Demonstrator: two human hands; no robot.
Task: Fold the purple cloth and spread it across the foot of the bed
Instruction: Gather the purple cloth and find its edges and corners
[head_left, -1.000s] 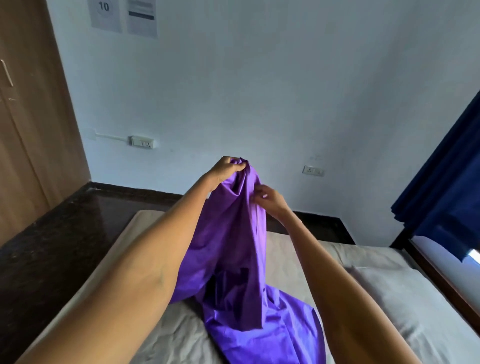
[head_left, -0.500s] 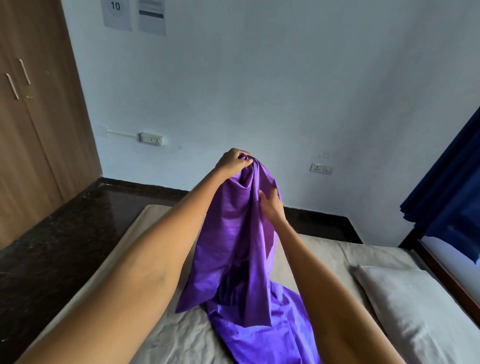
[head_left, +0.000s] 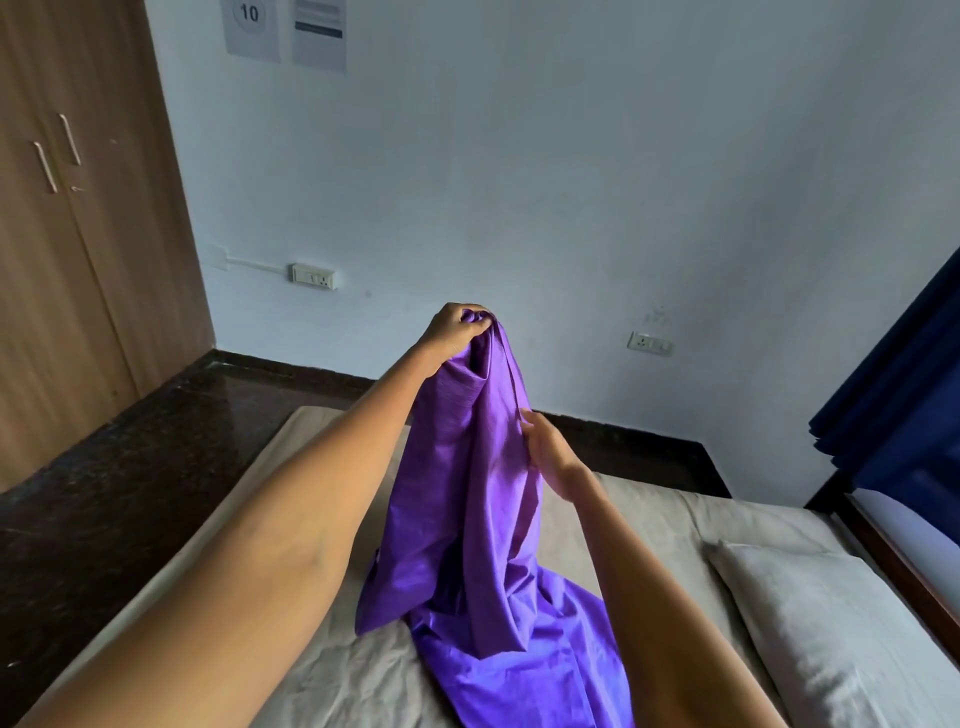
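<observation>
The purple cloth (head_left: 467, 519) hangs in long folds from my raised left hand (head_left: 454, 332), which grips its bunched top edge. The lower part of the cloth pools on the beige bed sheet (head_left: 337, 686). Lower down, my right hand (head_left: 548, 447) is on the cloth's right edge, with the fingertips tucked into the fabric; I cannot see whether they pinch it.
A grey pillow (head_left: 841, 639) lies at the right of the bed. A dark polished floor (head_left: 130, 467) and a wooden wardrobe (head_left: 67, 234) are to the left. Dark blue curtains (head_left: 904, 389) hang at the right; a white wall with sockets stands ahead.
My right hand has slid down the cloth's right edge, away from the left hand. The left hand still holds the top up. The view has tilted upward.
</observation>
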